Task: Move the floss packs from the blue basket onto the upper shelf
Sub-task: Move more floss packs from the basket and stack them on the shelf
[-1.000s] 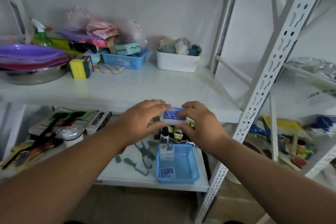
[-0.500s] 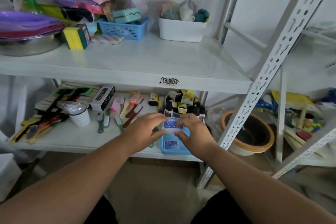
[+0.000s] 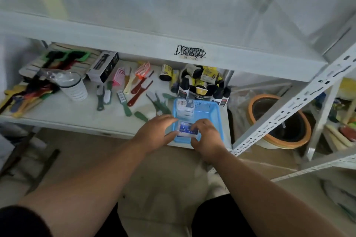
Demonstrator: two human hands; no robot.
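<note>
The blue basket (image 3: 216,115) sits at the front right of the lower shelf. My left hand (image 3: 156,131) and my right hand (image 3: 206,136) are both inside its near end, and their fingertips pinch a clear floss pack with a blue label (image 3: 187,130) from either side. The pack is low in the basket; whether it rests on the bottom I cannot tell. A second floss pack (image 3: 185,107) lies in the basket's far left corner. The white upper shelf (image 3: 173,17) spreads above, with its front edge well over my hands.
Brushes and combs (image 3: 134,86) are scattered left of the basket, with a plastic cup (image 3: 74,87) and a black box (image 3: 103,66). Dark bottles (image 3: 202,84) crowd behind the basket. A perforated upright (image 3: 292,106) slants at the right, in front of an orange-rimmed pot (image 3: 279,121).
Both hands have come down from the upper shelf's front edge into the blue basket, keeping the floss pack between them. The view has tilted downward.
</note>
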